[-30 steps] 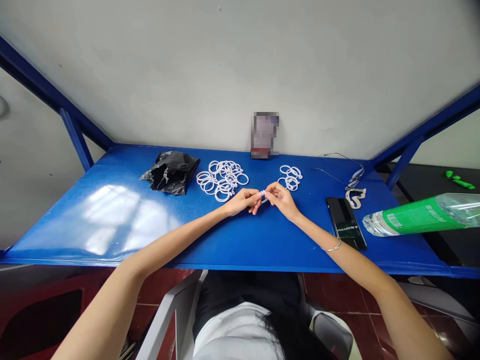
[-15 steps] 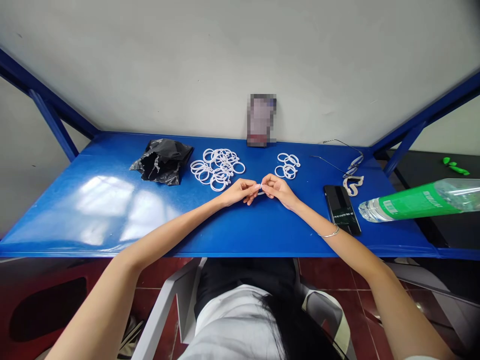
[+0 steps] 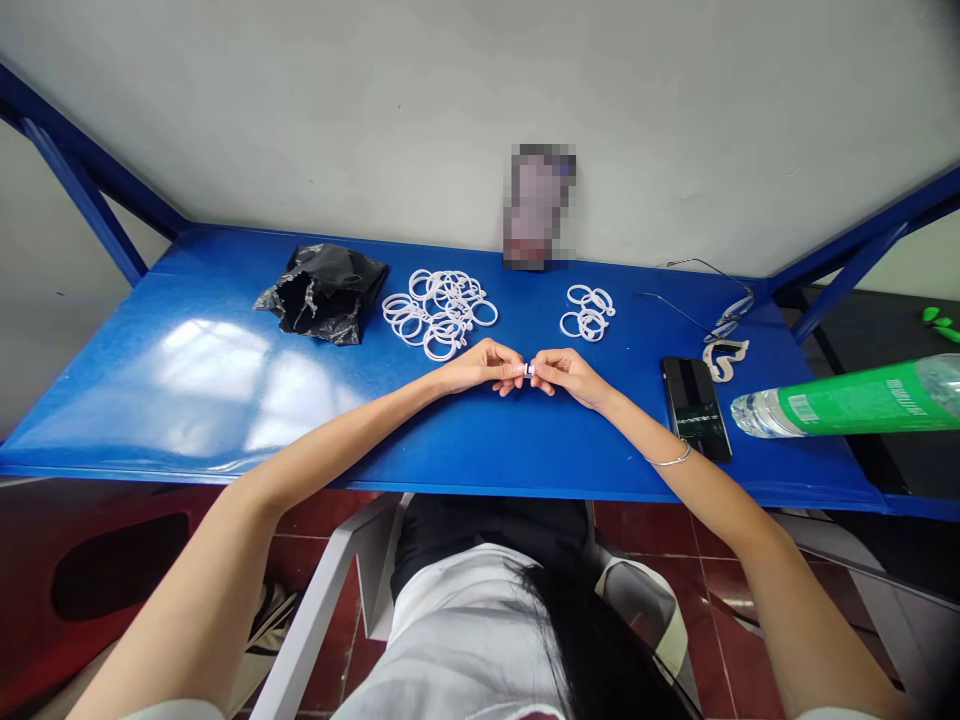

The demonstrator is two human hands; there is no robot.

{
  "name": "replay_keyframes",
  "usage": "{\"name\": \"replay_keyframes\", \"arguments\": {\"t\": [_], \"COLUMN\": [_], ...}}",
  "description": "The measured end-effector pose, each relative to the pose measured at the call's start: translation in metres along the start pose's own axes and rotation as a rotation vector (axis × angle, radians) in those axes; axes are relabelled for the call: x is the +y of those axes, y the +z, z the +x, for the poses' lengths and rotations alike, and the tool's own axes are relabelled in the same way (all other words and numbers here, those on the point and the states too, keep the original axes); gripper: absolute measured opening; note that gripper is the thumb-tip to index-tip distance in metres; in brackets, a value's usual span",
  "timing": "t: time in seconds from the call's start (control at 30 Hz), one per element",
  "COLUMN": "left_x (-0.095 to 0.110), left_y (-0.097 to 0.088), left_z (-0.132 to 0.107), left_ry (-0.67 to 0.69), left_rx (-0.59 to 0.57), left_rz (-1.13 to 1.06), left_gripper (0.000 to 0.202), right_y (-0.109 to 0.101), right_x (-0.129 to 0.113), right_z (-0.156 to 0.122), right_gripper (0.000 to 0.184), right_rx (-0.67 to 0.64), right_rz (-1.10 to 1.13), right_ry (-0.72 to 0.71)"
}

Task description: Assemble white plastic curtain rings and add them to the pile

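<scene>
My left hand (image 3: 484, 366) and my right hand (image 3: 570, 373) meet fingertip to fingertip over the middle of the blue table (image 3: 225, 400). Both are closed in a pinch on one small white plastic ring (image 3: 529, 370), most of it hidden by the fingers. A large heap of white rings (image 3: 439, 310) lies just behind my left hand. A smaller cluster of white rings (image 3: 589, 312) lies behind my right hand. A thin bracelet sits on my right wrist.
A crumpled black plastic bag (image 3: 324, 292) lies at the back left. A black phone (image 3: 695, 406), a pale heart-shaped piece (image 3: 726, 358) and a thin cable lie at the right. A green-labelled water bottle (image 3: 847, 404) lies on its side. A blurred upright object (image 3: 538, 206) leans on the wall.
The view has tilted, so the table sits higher in the picture. My hands stay joined on the ring, with the fingers drawn closer round it.
</scene>
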State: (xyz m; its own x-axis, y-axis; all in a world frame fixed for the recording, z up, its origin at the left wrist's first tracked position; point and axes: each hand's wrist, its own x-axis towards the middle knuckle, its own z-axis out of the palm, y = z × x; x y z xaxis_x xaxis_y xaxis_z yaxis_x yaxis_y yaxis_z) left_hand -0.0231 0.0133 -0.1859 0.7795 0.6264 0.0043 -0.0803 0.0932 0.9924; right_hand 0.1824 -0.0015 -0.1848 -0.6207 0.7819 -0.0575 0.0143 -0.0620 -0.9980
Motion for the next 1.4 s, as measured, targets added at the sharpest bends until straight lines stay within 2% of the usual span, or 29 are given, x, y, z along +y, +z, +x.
{"name": "replay_keyframes", "arguments": {"t": [0.6, 0.97, 1.4], "left_x": [0.01, 0.011, 0.002], "left_y": [0.0, 0.0, -0.003], "left_z": [-0.001, -0.002, -0.002], "left_ry": [-0.032, 0.0, 0.003], "left_rx": [-0.12, -0.093, -0.065], "left_rz": [0.139, 0.104, 0.142], "left_gripper": [0.048, 0.044, 0.044], "right_y": [-0.004, -0.001, -0.002], "right_x": [-0.008, -0.014, -0.005], "right_z": [-0.001, -0.003, -0.002], "right_gripper": [0.034, 0.034, 0.032], "right_rx": [-0.152, -0.134, -0.106], "right_rz": [-0.157, -0.178, -0.151], "right_ry": [-0.024, -0.015, -0.041]}}
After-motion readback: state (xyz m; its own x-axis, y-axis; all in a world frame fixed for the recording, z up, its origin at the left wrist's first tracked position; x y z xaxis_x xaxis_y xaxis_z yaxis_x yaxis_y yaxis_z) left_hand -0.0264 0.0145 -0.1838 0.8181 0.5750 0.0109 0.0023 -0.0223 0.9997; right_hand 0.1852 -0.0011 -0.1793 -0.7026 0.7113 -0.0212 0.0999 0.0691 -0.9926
